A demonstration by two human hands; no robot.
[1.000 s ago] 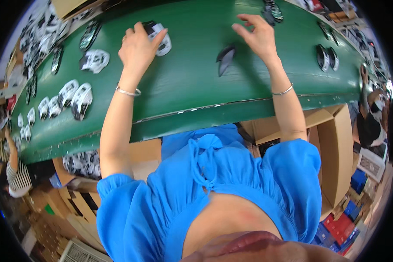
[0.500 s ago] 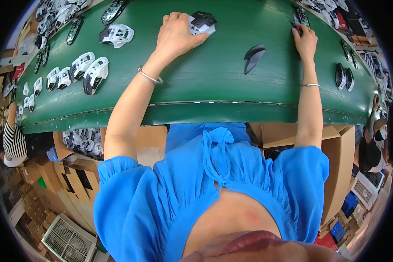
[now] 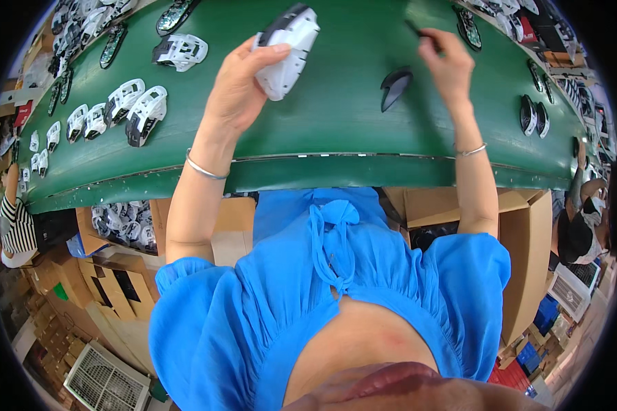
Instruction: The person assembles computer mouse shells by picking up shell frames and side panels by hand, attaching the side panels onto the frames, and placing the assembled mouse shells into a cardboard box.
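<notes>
My left hand (image 3: pixel 236 89) is closed around a white plastic shell (image 3: pixel 291 58) with a black section along one side. The shell is raised off the green table and tilted, its long side up and down. Pinched between the fingers of my right hand (image 3: pixel 449 68) is a small thin dark piece (image 3: pixel 413 27), too blurred to name. Below and left of that hand, a dark curved plastic piece (image 3: pixel 395 88) lies on the green table (image 3: pixel 322 130). A dark elongated part with a greenish patterned inside (image 3: pixel 468 29) rests beyond my right hand.
Several white-and-black shells (image 3: pixel 146 115) lie at the left, another shell (image 3: pixel 179 52) farther up. Two dark, pale-edged pieces (image 3: pixel 535 116) sit at the right. Heaps of shells (image 3: pixel 82 27) line the far left edge. Open cardboard boxes (image 3: pixel 524 267) stand below the near edge. People work at both sides.
My left hand has lifted the shell, turned it and drawn it nearer. My right hand has moved left, away from the greenish patterned part, with the thin dark piece in its fingers.
</notes>
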